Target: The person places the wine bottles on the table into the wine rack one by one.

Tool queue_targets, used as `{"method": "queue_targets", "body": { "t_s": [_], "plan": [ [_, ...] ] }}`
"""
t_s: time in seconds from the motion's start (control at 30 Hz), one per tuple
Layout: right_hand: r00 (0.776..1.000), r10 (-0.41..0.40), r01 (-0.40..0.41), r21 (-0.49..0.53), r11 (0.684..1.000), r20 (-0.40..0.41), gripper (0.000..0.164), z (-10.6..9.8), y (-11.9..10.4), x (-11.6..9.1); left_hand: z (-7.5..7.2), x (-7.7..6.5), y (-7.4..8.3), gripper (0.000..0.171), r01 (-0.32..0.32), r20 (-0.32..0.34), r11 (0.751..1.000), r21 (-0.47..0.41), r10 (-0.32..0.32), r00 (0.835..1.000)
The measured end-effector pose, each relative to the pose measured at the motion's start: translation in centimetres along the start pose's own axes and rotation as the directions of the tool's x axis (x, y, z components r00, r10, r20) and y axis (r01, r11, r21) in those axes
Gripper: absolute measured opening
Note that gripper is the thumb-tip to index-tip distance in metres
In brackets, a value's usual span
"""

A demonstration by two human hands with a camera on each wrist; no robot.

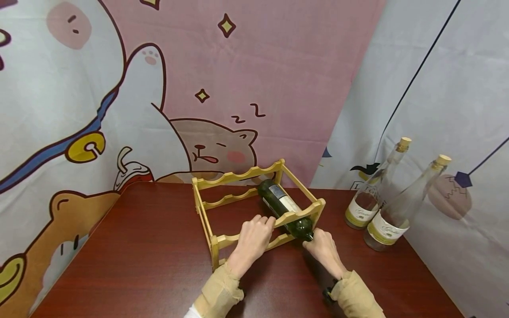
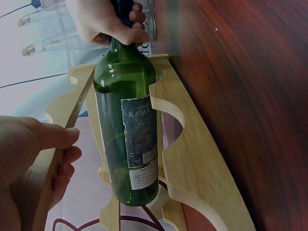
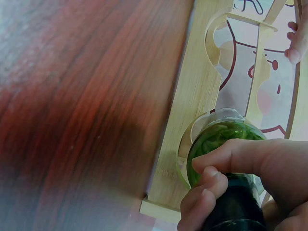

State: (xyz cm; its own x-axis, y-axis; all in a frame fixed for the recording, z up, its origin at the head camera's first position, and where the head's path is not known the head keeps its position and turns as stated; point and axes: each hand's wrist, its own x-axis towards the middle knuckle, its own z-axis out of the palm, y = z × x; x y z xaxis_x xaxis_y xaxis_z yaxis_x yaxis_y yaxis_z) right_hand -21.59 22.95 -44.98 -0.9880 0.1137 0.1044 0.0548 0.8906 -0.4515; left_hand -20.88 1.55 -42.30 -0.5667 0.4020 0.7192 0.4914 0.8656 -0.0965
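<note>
A green glass wine bottle lies in the right end of a two-level wooden wine rack, its neck pointing toward me. My right hand grips the bottle by its dark neck, thumb and fingers wrapped round it in the right wrist view. The bottle's body passes between the upper and lower scalloped rails, over a notch of the lower one. My left hand holds the front upper rail of the rack, thumb on one side and fingers curled round the other. A dark label faces the left wrist camera.
Two clear glass bottles with corks, one bottle behind the other bottle, stand at the right side of the dark red-brown table. A cartoon-printed cloth hangs right behind the table and along its right side.
</note>
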Motion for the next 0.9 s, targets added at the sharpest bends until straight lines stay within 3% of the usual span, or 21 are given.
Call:
{"method": "queue_targets", "body": {
  "t_s": [0.13,0.37,0.9],
  "plan": [
    [1.000,0.001,-0.001,0.023,1.000,-0.003,0.019,0.2,-0.2,0.2,0.0,0.0,0.1,0.014,0.000,-0.003,1.000,0.003,0.000,1.000],
    [1.000,0.019,-0.018,0.076,0.997,-0.013,0.045,0.4,-0.5,0.5,0.1,-0.1,0.1,0.013,0.001,-0.014,1.000,0.006,-0.001,1.000],
    [0.999,-0.014,0.019,0.118,0.993,-0.038,0.044,1.1,-1.3,1.5,0.3,0.0,-0.1,0.014,0.001,-0.031,1.000,0.004,-0.001,1.000]
  ]
}}
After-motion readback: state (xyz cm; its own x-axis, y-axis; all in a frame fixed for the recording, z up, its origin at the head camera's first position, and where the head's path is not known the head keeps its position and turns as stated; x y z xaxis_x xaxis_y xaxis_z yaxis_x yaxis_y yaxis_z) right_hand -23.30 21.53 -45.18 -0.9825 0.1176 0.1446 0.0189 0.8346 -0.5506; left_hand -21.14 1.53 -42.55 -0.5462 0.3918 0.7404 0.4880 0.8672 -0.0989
